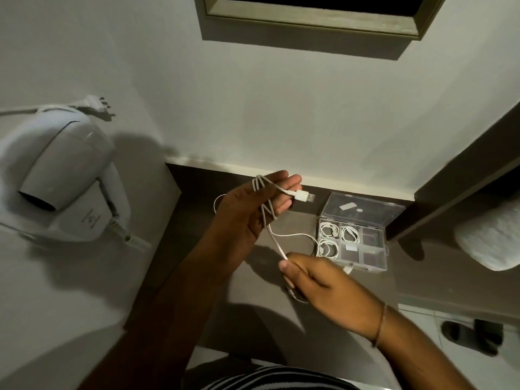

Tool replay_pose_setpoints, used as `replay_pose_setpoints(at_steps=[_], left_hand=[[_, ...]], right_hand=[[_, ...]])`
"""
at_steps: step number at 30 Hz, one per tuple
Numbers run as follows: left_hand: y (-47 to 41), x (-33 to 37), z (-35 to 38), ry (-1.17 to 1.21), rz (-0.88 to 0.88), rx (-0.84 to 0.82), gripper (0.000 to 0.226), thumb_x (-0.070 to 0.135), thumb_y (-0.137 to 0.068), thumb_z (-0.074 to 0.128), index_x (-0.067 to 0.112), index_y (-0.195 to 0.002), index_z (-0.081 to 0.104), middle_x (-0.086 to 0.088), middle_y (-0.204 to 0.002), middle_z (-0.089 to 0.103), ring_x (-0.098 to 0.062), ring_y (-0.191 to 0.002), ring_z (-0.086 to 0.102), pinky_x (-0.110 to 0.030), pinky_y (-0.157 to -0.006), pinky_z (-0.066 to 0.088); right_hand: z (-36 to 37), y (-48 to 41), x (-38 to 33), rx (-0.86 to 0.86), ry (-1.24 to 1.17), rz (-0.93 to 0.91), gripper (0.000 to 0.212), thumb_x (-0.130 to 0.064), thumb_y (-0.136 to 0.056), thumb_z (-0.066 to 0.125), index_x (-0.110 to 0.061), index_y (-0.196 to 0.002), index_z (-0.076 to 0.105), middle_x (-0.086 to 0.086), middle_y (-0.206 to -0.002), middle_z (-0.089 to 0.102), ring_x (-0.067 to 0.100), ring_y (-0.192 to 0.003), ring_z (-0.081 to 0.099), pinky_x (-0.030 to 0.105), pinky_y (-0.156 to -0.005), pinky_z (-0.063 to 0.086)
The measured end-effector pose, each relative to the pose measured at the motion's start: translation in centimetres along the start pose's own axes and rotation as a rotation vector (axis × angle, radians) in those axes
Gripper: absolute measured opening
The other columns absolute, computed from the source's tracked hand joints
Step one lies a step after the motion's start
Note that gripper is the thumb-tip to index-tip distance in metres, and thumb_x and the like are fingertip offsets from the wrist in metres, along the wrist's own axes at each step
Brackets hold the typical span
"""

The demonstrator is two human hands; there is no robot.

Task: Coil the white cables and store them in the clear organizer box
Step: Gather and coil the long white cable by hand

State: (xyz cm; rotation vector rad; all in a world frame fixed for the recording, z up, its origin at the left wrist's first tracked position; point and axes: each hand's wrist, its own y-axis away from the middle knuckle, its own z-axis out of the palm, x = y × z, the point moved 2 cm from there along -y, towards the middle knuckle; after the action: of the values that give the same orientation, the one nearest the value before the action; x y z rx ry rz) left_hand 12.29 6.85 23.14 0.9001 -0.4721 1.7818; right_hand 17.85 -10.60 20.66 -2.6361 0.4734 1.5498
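Note:
My left hand (247, 212) is raised above the dark shelf with a white USB cable (292, 235) wound in loops around its fingers; the USB plug (304, 196) sticks out past the fingertips. My right hand (323, 282) pinches the loose run of the same cable lower down, close to the box. The clear organizer box (374, 266) stands open on the shelf at the right, its lid (363, 208) tipped back against the wall. Three of its compartments each hold a coiled white cable (327, 229).
A white hair dryer (59, 170) hangs in its wall holder at the left, its plug (95, 104) dangling. A rolled white towel (492, 237) sits on a rack at the right. A framed mirror (315, 12) hangs above. The dark shelf (197, 249) lies below my hands.

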Motion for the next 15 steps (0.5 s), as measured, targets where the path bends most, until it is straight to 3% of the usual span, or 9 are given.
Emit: replay_pose_setpoints(at_steps=[2, 4, 7, 9, 12, 15], left_hand=[[0.2, 0.0, 0.3, 0.027, -0.020, 0.008, 0.041, 0.024, -0.099, 0.051, 0.001, -0.131, 0.060, -0.016, -0.128, 0.071, -0.028, -0.121, 0.067, -0.031, -0.100, 0.055], [0.2, 0.0, 0.6, 0.100, -0.050, 0.013, 0.040, 0.033, -0.099, 0.050, 0.005, -0.121, 0.068, -0.011, -0.102, 0.078, -0.025, -0.100, 0.075, -0.031, -0.087, 0.060], [0.1, 0.0, 0.7, 0.024, 0.017, 0.033, 0.031, 0.023, -0.097, 0.054, 0.007, -0.120, 0.067, -0.003, -0.078, 0.072, -0.018, -0.078, 0.073, -0.030, -0.073, 0.062], [0.1, -0.1, 0.7, -0.020, 0.054, 0.013, 0.033, 0.015, -0.096, 0.054, 0.006, -0.127, 0.063, -0.005, -0.087, 0.075, -0.019, -0.086, 0.075, -0.027, -0.075, 0.061], [0.2, -0.3, 0.2, -0.178, 0.087, -0.009, 0.035, 0.010, -0.103, 0.050, 0.003, -0.137, 0.056, -0.011, -0.122, 0.075, -0.025, -0.115, 0.071, -0.026, -0.095, 0.056], [0.4, -1.2, 0.1, -0.492, 0.066, -0.101, 0.037, 0.011, -0.106, 0.048, 0.007, -0.143, 0.051, -0.003, -0.133, 0.070, -0.022, -0.124, 0.066, -0.037, -0.103, 0.052]], right_hand=[[-1.6, 0.3, -1.2, -0.039, 0.195, -0.037, 0.041, -0.055, -0.106, 0.035, -0.028, -0.078, 0.048, 0.003, -0.064, 0.052, 0.013, -0.057, 0.055, 0.043, -0.061, 0.050], [-2.6, 0.3, -1.8, -0.076, 0.351, -0.031, 0.042, -0.059, -0.105, 0.031, -0.028, -0.081, 0.048, 0.002, -0.064, 0.055, 0.015, -0.058, 0.057, 0.045, -0.061, 0.051], [-2.6, 0.3, -2.4, -0.109, 0.408, 0.011, 0.041, -0.053, -0.107, 0.034, -0.022, -0.083, 0.050, 0.005, -0.067, 0.059, 0.020, -0.062, 0.059, 0.049, -0.067, 0.052], [-2.7, 0.5, -2.8, -0.135, 0.392, 0.021, 0.038, -0.050, -0.107, 0.037, -0.023, -0.084, 0.050, 0.005, -0.069, 0.060, 0.022, -0.064, 0.060, 0.050, -0.069, 0.052], [-3.6, 1.4, -4.6, -0.177, 0.443, -0.009, 0.033, -0.053, -0.105, 0.038, -0.026, -0.090, 0.050, 0.000, -0.070, 0.060, 0.017, -0.065, 0.060, 0.045, -0.068, 0.053], [-6.9, 1.8, -7.2, -0.152, 0.539, -0.043, 0.031, -0.059, -0.099, 0.038, -0.033, -0.092, 0.054, -0.007, -0.065, 0.058, 0.008, -0.060, 0.059, 0.025, -0.056, 0.048]])
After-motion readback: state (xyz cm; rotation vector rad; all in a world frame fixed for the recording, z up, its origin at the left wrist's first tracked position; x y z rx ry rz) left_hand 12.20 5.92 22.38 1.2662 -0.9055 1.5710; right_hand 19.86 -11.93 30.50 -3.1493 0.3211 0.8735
